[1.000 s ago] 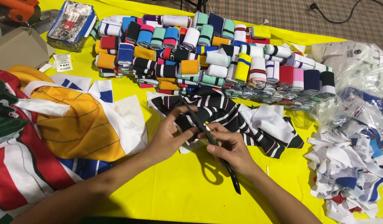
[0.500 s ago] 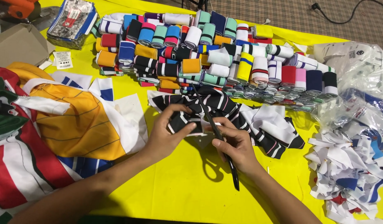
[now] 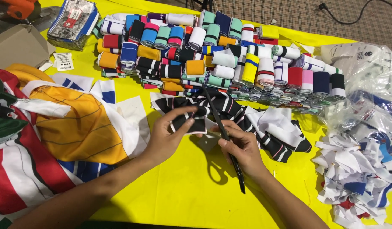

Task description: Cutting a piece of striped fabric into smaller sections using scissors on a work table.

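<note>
While the left hand (image 3: 164, 135) pinches one black-and-white striped strip (image 3: 188, 123), the right hand (image 3: 242, 148) grips one pair of scissors (image 3: 221, 129).

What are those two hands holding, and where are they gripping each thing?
The left hand pinches a black-and-white striped fabric piece at its near edge. The right hand grips black scissors around the middle, near the handles, blades pointing away.

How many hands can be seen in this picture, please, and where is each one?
2. The left hand grips the black-and-white striped fabric piece at the table's middle. The right hand, just beside it, holds black scissors with blades pointing up. None seems hidden.
</note>
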